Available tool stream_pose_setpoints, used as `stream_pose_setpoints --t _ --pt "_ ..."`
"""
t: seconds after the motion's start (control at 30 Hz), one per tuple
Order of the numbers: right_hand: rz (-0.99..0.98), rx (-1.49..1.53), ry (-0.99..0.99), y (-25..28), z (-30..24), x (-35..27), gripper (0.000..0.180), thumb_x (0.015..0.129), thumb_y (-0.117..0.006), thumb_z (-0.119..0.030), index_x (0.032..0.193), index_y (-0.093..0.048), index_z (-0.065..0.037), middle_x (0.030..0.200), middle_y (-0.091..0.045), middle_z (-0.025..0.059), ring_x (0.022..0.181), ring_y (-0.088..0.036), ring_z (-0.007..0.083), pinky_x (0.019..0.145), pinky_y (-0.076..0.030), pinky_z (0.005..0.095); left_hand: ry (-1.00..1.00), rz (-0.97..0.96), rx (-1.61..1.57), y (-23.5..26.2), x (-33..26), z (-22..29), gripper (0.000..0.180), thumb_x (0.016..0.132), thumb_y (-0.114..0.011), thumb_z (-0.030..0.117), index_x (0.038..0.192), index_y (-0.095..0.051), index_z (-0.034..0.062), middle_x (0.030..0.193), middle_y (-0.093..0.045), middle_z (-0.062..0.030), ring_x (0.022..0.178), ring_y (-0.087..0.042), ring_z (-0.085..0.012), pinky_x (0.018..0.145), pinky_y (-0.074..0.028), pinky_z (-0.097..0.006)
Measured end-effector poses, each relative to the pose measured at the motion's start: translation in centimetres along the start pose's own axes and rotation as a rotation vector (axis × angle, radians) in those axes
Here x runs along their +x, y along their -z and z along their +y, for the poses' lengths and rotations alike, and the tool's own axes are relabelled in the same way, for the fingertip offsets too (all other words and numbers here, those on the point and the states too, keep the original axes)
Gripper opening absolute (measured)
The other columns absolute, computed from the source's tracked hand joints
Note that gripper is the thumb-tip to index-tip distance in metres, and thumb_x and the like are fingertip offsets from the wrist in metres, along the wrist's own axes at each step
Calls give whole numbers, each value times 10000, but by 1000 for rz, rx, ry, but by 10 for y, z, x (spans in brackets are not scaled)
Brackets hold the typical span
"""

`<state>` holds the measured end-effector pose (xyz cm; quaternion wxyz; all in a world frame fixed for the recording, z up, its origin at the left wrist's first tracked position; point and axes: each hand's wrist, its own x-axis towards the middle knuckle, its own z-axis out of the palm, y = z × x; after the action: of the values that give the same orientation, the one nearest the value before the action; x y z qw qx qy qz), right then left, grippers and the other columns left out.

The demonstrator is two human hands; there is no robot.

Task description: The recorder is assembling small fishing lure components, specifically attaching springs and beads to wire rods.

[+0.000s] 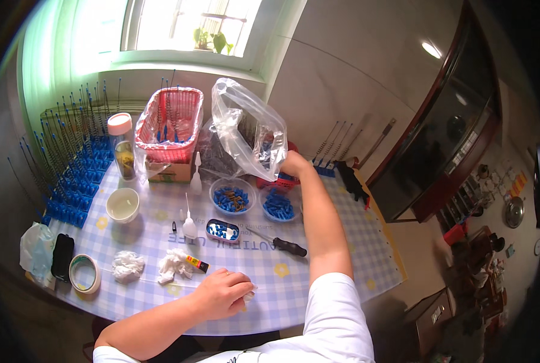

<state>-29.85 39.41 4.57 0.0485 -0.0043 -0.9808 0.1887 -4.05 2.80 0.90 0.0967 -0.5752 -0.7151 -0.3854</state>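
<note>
My left hand (224, 293) rests on the checked tablecloth near the front edge, fingers curled. A bit of something whitish shows under its fingertips; I cannot make out what it is. My right hand (294, 164) reaches far across the table to a red basket (269, 183) with blue pieces in it, beside a clear plastic bag (246, 124). Its fingers are mostly hidden there. Just in front of that basket stand a tub of small blue plastic pieces (278, 206) and a tub of blue and brown pieces (230, 200). Closer in lies a small dish with blue-tipped bits (223, 230).
Many blue bases with upright spring stems (76, 175) line the left side. A pink basket (168, 121), lidded bottle (122, 148), white bowl (123, 206), squeeze bottle (189, 227), screwdriver (289, 246), tape roll (85, 274), crumpled tissues (128, 267) and small tube (197, 264) occupy the table.
</note>
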Motion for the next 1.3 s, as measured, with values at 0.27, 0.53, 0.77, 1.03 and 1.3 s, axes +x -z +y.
stream_pose_setpoints --t 0.27,0.53,0.77,1.03,1.3 --pt "146 140 -99 -11 36 8 373 592 -801 -156 931 -731 -16 944 -701 208 857 -690 318 803 -527 378 -42 21 -27 -3 6 0 308 675 -658 39 980 -639 80 969 -638 -36 836 -619 -206 713 -470 -334" --pt "198 194 -274 19 -5 -28 337 613 -798 -165 905 -737 -11 920 -700 212 869 -692 305 792 -527 372 -40 23 -20 -2 6 1 302 670 -657 31 966 -639 83 956 -635 -33 819 -617 -211 712 -472 -338" --pt "202 77 -222 33 -3 -30 312 700 -753 -238 882 -713 11 904 -696 219 873 -683 324 792 -520 397 -40 7 -27 -4 8 1 305 669 -658 28 968 -640 84 958 -635 -32 814 -616 -209 718 -470 -334" --pt "-122 -105 -142 100 -71 -141 280 707 -757 -221 851 -698 12 745 -680 150 707 -665 230 666 -513 376 3 47 17 1 5 4 328 664 -664 42 989 -637 76 978 -636 -40 850 -625 -213 716 -465 -350" --pt "-856 21 439 15 -138 -246 198 872 -565 -209 869 -627 -21 704 -630 113 652 -606 252 624 -470 389 132 284 64 12 19 15 420 681 -767 141 1066 -607 85 1052 -624 -116 919 -612 -303 767 -468 -419"
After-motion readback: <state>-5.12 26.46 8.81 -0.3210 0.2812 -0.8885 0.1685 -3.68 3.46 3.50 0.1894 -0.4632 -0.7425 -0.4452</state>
